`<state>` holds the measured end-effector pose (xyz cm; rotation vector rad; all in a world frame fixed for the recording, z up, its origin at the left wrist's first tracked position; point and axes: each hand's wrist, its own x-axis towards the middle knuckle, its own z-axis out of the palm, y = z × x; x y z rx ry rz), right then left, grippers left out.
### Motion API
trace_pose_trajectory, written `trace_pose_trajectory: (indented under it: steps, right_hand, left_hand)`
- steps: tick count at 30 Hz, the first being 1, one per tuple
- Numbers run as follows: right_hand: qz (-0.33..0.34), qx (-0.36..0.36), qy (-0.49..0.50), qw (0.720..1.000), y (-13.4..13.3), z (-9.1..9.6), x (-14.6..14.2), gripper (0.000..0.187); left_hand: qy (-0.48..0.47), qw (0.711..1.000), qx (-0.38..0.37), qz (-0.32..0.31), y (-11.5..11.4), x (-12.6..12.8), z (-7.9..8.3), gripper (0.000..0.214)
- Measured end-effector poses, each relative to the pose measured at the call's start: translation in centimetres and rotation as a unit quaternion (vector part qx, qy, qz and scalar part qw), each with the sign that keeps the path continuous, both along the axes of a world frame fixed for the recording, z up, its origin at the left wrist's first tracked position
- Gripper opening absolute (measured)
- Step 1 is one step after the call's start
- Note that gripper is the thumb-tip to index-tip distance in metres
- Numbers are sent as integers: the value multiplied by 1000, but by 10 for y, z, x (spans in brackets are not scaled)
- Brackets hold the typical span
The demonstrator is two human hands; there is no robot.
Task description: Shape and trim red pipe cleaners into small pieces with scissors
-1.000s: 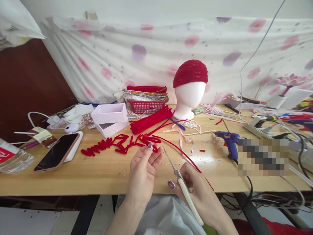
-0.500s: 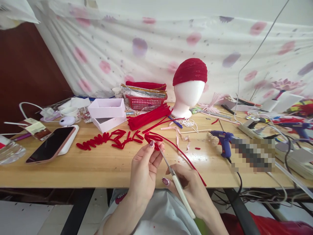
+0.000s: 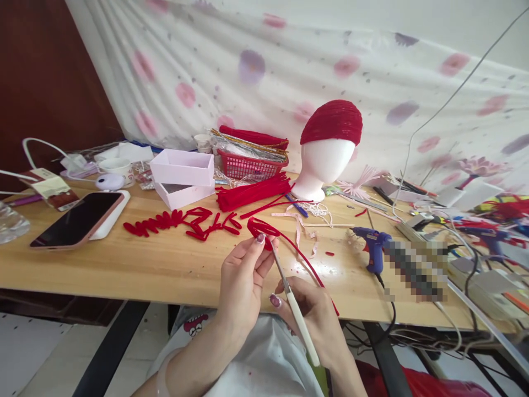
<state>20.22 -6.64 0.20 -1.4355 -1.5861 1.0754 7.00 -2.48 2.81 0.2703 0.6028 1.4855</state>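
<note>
Stretching across the room, a pale wood table (image 3: 182, 275) backs onto a white cloth (image 3: 206, 71) printed with pink and purple flowers; a dark brown panel (image 3: 41, 82) stands beyond its left end. Above the middle of the near edge, the left hand (image 3: 242, 292) pinches a looped red fuzzy stem (image 3: 259, 225) between thumb and fingers, and a long red strand curves from beside it toward that edge. The right hand (image 3: 312, 309) grips scissors (image 3: 301, 325) by their cream handles, blade tips at the left fingertips; whether they bite on the stem is hard to make out. Bent red pieces (image 3: 159, 222) lie to the left, with a bundle of straight red stems (image 3: 254, 192) farther back. Toward the back edge stand a lilac box (image 3: 182, 168), a red basket (image 3: 252, 165) and a white mannequin head (image 3: 328, 162) in a red cap (image 3: 333, 122). A phone (image 3: 78, 220) lies near the left end. Right of the hands, a blue glue gun (image 3: 374, 248) trails its cord over the near edge; cables crowd the right end.
</note>
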Motion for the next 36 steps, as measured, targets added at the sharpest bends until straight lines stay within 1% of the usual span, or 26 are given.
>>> trace_pose_trajectory:
  steps: [8,11,15,20,30,32,36]
  right_hand:
    - [-14,-17,-3,1000,0,-1,0,30]
    - [-4,-36,12,999,0,-1,0,29]
    - [25,-18,36,999,1,1,2,29]
    - [27,16,-12,999,2,5,4,23]
    - [6,-4,-17,1000,1,1,4,22]
    - [9,-12,-7,1000,1,0,5,23]
    - [24,-5,16,1000,1,-2,5,27]
  left_hand:
    - [-25,1000,7,1,1,1,-2,10]
    - [-33,999,6,-3,1,0,-1,10]
    - [-28,999,12,-12,1,-1,1,14]
    - [-12,1000,22,-10,0,0,1,17]
    - [-19,1000,13,-3,1,2,-1,19]
    - [-22,1000,11,-6,1,1,-1,18]
    - [-26,999,18,-22,1,-1,0,15]
